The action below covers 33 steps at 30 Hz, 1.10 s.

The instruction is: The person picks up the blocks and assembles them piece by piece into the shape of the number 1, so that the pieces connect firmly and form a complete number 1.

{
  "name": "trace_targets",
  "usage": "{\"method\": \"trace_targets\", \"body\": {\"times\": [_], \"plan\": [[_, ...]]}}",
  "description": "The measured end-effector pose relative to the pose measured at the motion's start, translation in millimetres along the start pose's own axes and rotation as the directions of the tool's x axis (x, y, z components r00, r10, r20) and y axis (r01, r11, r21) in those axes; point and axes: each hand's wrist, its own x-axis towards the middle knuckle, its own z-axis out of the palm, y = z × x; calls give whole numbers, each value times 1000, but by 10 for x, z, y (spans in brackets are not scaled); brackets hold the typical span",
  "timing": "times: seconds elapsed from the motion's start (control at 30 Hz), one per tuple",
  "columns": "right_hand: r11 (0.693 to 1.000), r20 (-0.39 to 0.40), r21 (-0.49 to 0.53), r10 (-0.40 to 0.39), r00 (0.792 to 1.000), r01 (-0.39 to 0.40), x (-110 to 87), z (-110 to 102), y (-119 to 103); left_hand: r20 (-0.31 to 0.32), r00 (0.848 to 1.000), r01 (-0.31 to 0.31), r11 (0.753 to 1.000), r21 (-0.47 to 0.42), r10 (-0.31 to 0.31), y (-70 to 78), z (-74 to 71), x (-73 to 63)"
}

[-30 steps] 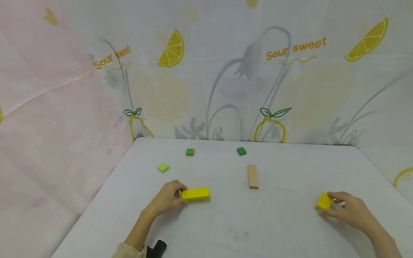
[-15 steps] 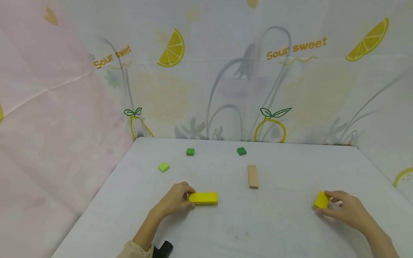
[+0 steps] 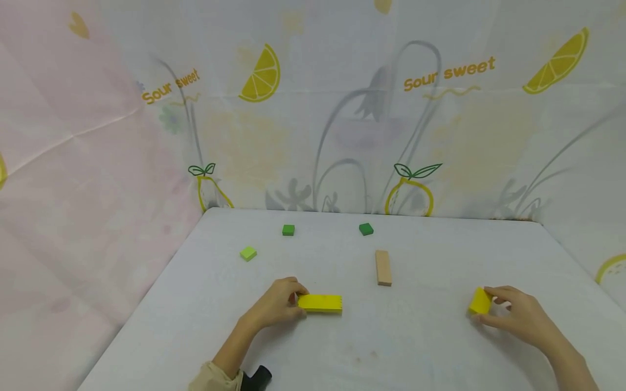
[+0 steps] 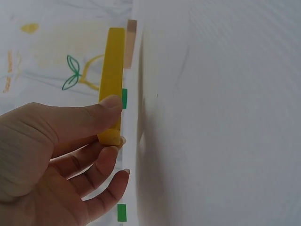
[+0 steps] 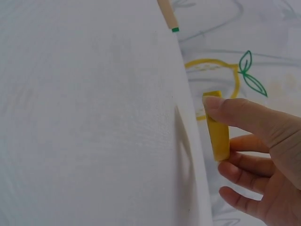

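Note:
My left hand (image 3: 277, 305) pinches the left end of a long yellow block (image 3: 321, 303) between thumb and fingers, left of the table's middle. In the left wrist view the long block (image 4: 112, 66) stands out past the thumb, with a gap between it and the white tabletop. Over on the right side, my right hand (image 3: 518, 315) grips a shorter yellow block (image 3: 480, 301) by its opposite edges. The right wrist view shows this shorter block (image 5: 218, 134) between thumb and fingertips; part of it is hidden by the thumb.
A plain wooden block (image 3: 383, 267) lies on the white table (image 3: 415, 347) between the hands, farther back. Behind it sits a dark green block (image 3: 365, 229). A mid-green block (image 3: 288, 230) and a light green block (image 3: 248, 253) lie at the back left. Printed cloth hangs behind.
My left hand has carried the long yellow block to the right and slightly nearer. My right hand has brought the shorter yellow block a little to the left. The other blocks stay put.

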Motion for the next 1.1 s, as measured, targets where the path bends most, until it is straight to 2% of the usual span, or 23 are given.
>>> {"method": "trace_targets", "body": {"times": [0.27, 0.5, 0.83, 1.1], "plan": [[999, -14, 10, -30, 999, 30, 52, 21, -118, 27, 1000, -7, 1000, -28, 8, 70, 52, 71], [997, -29, 24, -77, 997, 77, 106, 76, -232, 33, 999, -37, 998, -50, 38, 128, 113, 127], [982, -86, 51, -177, 980, 182, 199, 145, -460, 73, 997, -26, 996, -83, 32, 211, 181, 176], [970, -88, 77, -226, 970, 233, 309, 171, -643, 90, 994, -49, 996, -72, 56, 274, 237, 208]]}}
